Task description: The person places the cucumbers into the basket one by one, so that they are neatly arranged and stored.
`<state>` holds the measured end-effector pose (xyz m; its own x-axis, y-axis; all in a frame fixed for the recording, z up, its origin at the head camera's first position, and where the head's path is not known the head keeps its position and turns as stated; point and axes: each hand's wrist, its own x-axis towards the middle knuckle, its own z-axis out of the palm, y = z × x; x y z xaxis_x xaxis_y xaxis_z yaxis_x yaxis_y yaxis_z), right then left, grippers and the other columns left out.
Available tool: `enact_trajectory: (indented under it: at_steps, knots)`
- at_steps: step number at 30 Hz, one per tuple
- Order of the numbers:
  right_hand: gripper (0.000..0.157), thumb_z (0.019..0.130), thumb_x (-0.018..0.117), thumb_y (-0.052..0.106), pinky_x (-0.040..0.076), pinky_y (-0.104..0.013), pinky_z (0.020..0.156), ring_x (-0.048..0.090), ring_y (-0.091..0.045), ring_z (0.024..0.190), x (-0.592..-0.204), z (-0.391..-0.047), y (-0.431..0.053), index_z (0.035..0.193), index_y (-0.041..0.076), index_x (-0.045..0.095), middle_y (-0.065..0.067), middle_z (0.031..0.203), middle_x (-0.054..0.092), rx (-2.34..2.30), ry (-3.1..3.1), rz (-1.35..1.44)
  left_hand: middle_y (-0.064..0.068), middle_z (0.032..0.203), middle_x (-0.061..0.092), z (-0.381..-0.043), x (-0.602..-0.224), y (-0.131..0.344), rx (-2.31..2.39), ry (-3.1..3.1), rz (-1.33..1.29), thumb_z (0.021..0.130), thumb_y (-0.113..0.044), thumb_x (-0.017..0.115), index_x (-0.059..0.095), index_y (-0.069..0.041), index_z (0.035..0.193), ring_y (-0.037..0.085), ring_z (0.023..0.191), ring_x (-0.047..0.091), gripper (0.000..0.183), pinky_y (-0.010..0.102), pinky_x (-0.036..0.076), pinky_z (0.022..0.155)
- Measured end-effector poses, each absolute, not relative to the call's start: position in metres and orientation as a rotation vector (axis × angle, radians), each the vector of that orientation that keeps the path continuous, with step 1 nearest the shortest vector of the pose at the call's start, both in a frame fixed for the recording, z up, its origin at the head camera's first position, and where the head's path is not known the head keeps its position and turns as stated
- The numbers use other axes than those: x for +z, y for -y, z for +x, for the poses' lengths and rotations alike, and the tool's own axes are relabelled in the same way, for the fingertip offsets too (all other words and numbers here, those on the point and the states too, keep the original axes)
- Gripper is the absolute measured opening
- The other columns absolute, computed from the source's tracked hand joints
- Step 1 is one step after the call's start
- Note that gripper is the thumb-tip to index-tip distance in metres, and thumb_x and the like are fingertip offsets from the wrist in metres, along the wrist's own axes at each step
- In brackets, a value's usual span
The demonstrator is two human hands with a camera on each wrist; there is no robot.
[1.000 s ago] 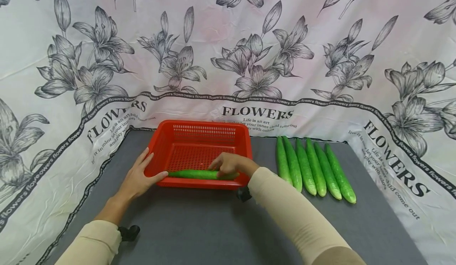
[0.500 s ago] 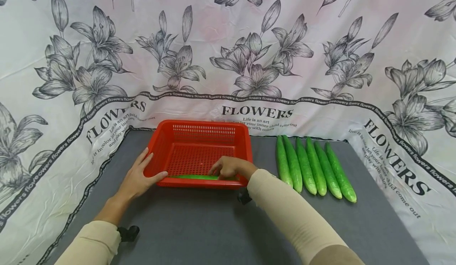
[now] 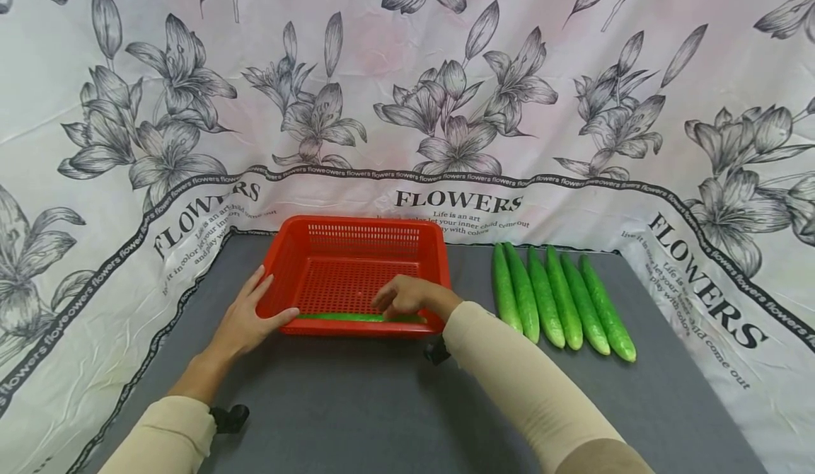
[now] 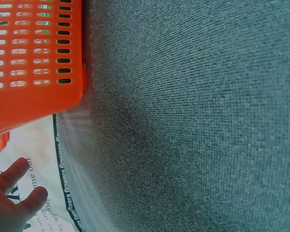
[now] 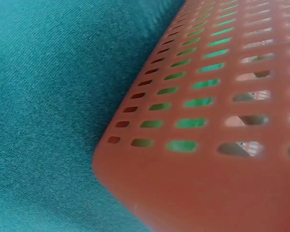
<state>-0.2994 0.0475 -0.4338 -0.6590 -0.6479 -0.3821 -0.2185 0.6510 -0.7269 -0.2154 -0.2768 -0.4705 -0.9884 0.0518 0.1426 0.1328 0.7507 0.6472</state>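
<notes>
A red perforated plastic basket (image 3: 363,329) stands on the grey table. Along the inside of its near wall lies a green cucumber (image 3: 340,316), partly hidden by that wall and the right hand. In the head view my right hand (image 3: 414,295) is over the cucumber's right part with loosely bent fingers; its fingertips are close to it, and any contact is hard to make out. My left hand (image 3: 250,316) spreads its fingers along the basket's left side, thumb at the near left corner. Through the slots in the right wrist view, the cucumber (image 5: 191,123) shows green.
To the right of the basket, several cucumbers (image 3: 554,297) lie side by side, pointing away from me. A white cloth with printed flowers (image 3: 458,127) hangs behind and around the table (image 3: 356,403).
My right hand lowered the cucumber to the basket's floor by the near wall, then rose slightly while the cucumber stayed down. My left hand has stayed in place.
</notes>
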Motion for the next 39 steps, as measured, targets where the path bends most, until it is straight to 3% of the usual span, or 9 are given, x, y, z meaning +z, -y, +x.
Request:
enact_trajectory:
  at_steps: [10, 15, 18, 29, 39]
  knots:
    - [0.033, 0.091, 0.064, 0.004, 0.047, -0.044, 0.093, 0.061, -0.018, 0.105, -0.414, -0.298, -0.052, 0.124, 0.007, 0.066, -0.013, 0.122, 0.063, -1.007, -2.204, -0.666, 0.012, 0.159, 0.013, -0.214, -0.471, 0.276, -1.060, 2.824, -0.156, 0.081, -0.057, 0.068, 0.027, -0.003, 0.152, 0.043, 0.136, 0.024, 0.097, 0.066, 0.031, 0.098]
    - [0.033, 0.091, 0.066, 0.010, 0.046, -0.052, 0.091, 0.061, -0.020, 0.105, -0.400, -0.295, -0.058, 0.123, 0.014, 0.066, -0.007, 0.119, 0.064, -1.059, -2.185, -0.623, 0.012, 0.159, 0.013, -0.213, -0.470, 0.277, -1.049, 2.827, -0.156, 0.082, -0.056, 0.067, 0.028, -0.003, 0.151, 0.043, 0.136, 0.024, 0.096, 0.066, 0.029, 0.099]
    - [0.034, 0.091, 0.067, 0.013, 0.049, -0.050, 0.084, 0.060, -0.020, 0.104, -0.392, -0.293, -0.062, 0.125, 0.016, 0.066, -0.004, 0.118, 0.065, -1.080, -2.181, -0.606, 0.013, 0.159, 0.014, -0.212, -0.469, 0.277, -1.039, 2.828, -0.152, 0.083, -0.056, 0.067, 0.028, -0.002, 0.151, 0.043, 0.135, 0.025, 0.095, 0.066, 0.029, 0.099]
    - [0.034, 0.092, 0.066, 0.016, 0.054, -0.046, 0.079, 0.059, -0.024, 0.108, -0.355, -0.282, -0.083, 0.127, 0.014, 0.063, -0.006, 0.120, 0.062, -1.289, -2.065, -0.614, 0.012, 0.158, 0.014, -0.212, -0.470, 0.276, -1.041, 2.821, -0.165, 0.083, -0.056, 0.066, 0.029, -0.002, 0.151, 0.044, 0.135, 0.025, 0.095, 0.067, 0.031, 0.098]
    - [0.040, 0.092, 0.067, 0.019, 0.052, -0.047, 0.084, 0.059, -0.025, 0.109, -0.326, -0.263, -0.107, 0.131, 0.013, 0.059, -0.007, 0.124, 0.060, -1.383, -2.085, -0.659, 0.012, 0.159, 0.013, -0.212, -0.469, 0.275, -1.046, 2.836, -0.159, 0.083, -0.057, 0.066, 0.028, -0.003, 0.152, 0.044, 0.134, 0.026, 0.095, 0.066, 0.033, 0.097]
